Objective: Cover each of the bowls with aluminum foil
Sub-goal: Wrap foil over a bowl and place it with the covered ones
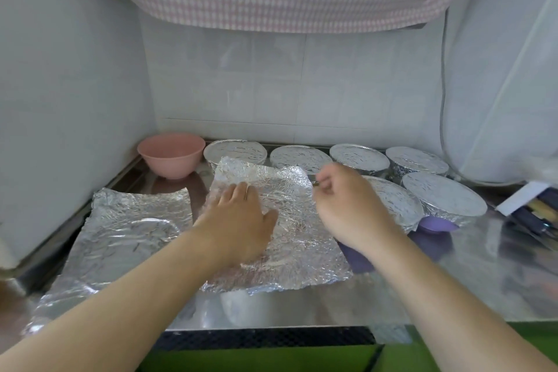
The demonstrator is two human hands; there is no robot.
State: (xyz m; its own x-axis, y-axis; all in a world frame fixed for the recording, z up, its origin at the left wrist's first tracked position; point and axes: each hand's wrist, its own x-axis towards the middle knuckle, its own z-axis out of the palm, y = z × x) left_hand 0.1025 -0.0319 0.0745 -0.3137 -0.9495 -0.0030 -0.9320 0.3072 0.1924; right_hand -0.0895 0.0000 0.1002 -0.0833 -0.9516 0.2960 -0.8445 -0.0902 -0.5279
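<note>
Foil sheet (290, 214) lies under left hand's (241, 217) flat fingers (238, 193).

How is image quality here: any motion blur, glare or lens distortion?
Head view: the right hand is motion-blurred at the fingers; the left hand is sharper on the crinkled foil sheet; soft glare on the shiny steel counter; the wide lens bends the walls at the edges.

My left hand (241, 214) lies flat on a foil sheet (290, 238) in the middle of the counter (453, 287). My right hand (344, 205) hangs just over its right edge. Another sheet (126, 226) lies to the left. Behind that one stands a bare bowl (171, 154). Four covered bowls (300, 157) line the back wall, and two more (444, 196) sit to my right.
</note>
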